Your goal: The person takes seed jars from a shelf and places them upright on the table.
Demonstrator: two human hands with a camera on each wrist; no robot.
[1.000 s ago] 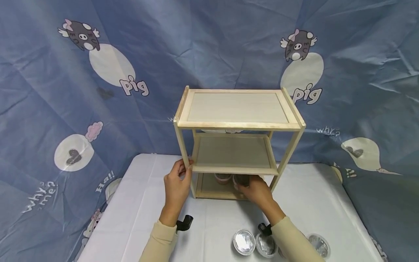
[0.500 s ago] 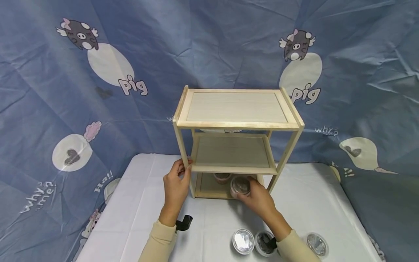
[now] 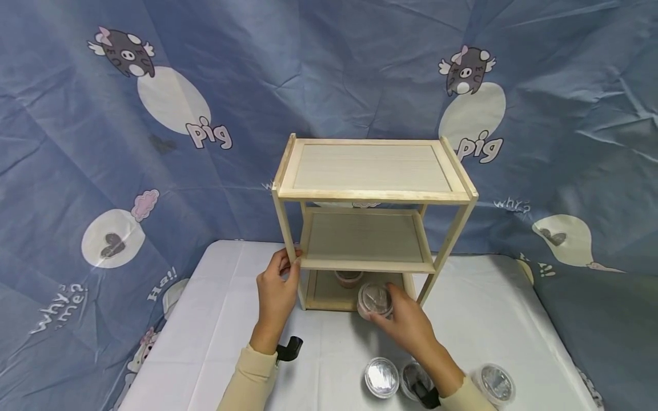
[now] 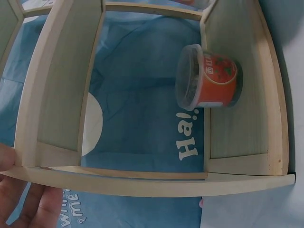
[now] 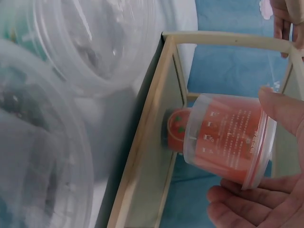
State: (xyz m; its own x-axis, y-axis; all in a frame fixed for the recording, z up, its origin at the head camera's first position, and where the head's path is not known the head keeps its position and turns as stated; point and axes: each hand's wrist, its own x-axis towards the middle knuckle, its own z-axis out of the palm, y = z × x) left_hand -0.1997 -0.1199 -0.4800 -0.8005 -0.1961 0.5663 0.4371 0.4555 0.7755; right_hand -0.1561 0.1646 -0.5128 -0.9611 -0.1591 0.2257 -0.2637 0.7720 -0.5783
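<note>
My left hand [image 3: 277, 294] pinches the front left post of a pale wooden three-tier shelf [image 3: 370, 197]; in the left wrist view its fingers [image 4: 45, 204] lie around that post. My right hand [image 3: 413, 325] grips a round clear plastic tub with a lid [image 3: 374, 299]. The right wrist view shows this tub's orange label [image 5: 228, 135], with thumb and fingers around its lid end. It hangs at the front of the bottom tier, apart from it as far as I can see. Another orange-labelled tub [image 4: 218, 78] stands on the bottom tier, partly hidden by the middle tier in the head view.
On the white tabletop [image 3: 231, 342], in front of the shelf, stand a lidded tub [image 3: 382, 378], a second tub [image 3: 413, 377] partly behind my right wrist camera, and a third tub [image 3: 497, 383] beside my right sleeve. A blue printed cloth [image 3: 247, 114] hangs behind.
My right hand has drawn the tub forward from under the middle tier, toward me and slightly left. The left hand has stayed on the post.
</note>
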